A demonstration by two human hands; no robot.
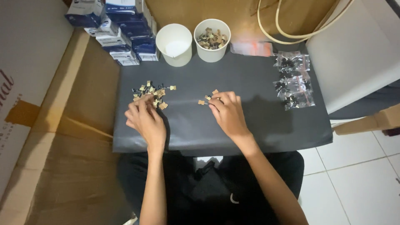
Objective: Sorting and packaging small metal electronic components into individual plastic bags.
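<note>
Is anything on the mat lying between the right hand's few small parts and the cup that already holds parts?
Nothing visible does. Between the right hand with its small parts and the filled cup there is only bare dark mat; the empty cup stands beside it.

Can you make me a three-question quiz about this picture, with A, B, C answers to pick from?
1. Where is the big pile of small tan and black parts?
A. Under the left hand's fingertips
B. Inside the chair
C. On the tiled floor

2. How many white cups stand at the back of the dark mat?
A. One
B. Two
C. Five

3. What is in the left cup?
A. Lots of parts
B. Water
C. No parts

Answers:
1 A, the pile lies on the mat at those fingertips.
2 B, two cups stand side by side.
3 C, only the right cup holds parts; the right hand touches a few loose ones.
</note>
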